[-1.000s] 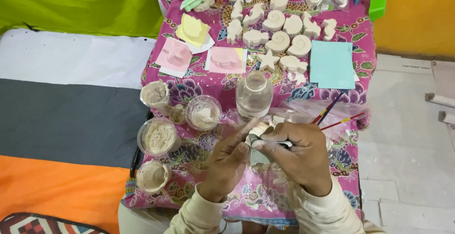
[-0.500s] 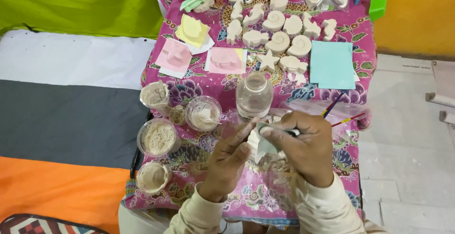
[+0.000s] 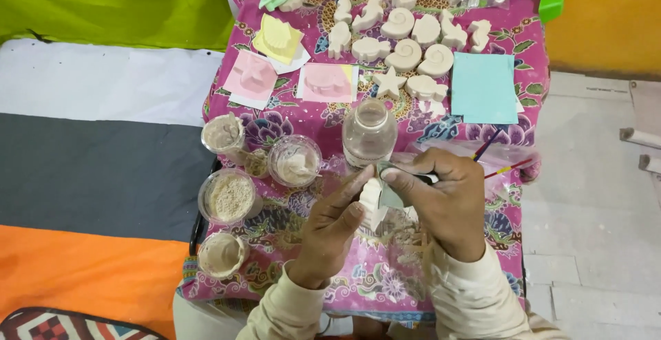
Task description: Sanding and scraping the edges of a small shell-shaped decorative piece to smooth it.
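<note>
Between the hands, left hand (image 3: 330,226) grips a small white plaster figure (image 3: 372,195); right hand (image 3: 444,199) pinches a grey tool (image 3: 391,190) against it. Excess pressure could chip it; clear bottle (image 3: 370,133) just beyond risks toppling.

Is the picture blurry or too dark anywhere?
Head view: bright, even light, no strong glare; the left hand, right hand and the small white figure they hold look slightly soft; the clear bottle and shell shapes are sharp enough.
</note>
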